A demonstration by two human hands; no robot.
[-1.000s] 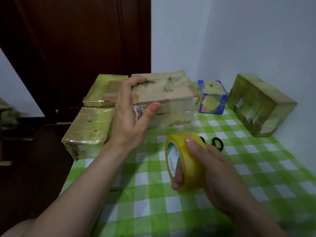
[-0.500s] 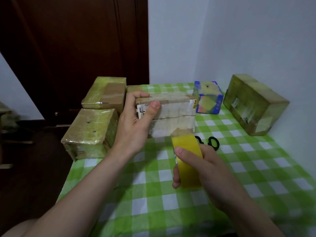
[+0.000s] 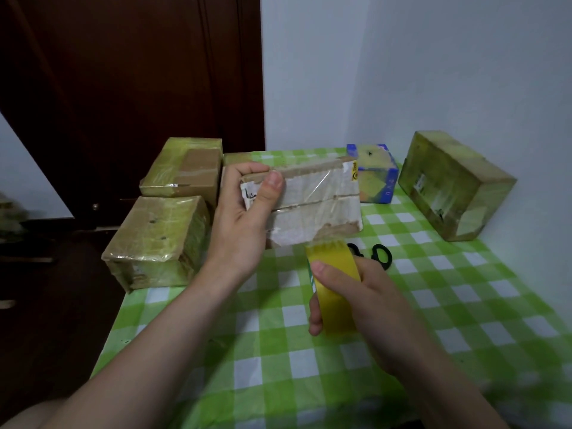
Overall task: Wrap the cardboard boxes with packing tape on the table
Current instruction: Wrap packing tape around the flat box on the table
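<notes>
Left hand (image 3: 244,224) grips cardboard box (image 3: 315,205); right hand (image 3: 371,308) grips yellow tape roll (image 3: 335,286), strip seemingly touching the box edge.

Nothing legible. On held box (image 3: 315,196): white label (image 3: 249,193) with black print under left grip (image 3: 244,224) thumb, yellow sticker (image 3: 355,172) at the end away from it, both too small. Green print on tape roll (image 3: 336,314) in right grip (image 3: 371,308), blurred.

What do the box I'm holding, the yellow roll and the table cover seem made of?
Box: brown cardboard, matte at bare edges, under glossy clear tape showing creases and glare.
Yellow roll: likely plastic packing tape, smooth, slightly shiny.
Table cover: green-checked; cloth or vinyl, cannot tell.
</notes>
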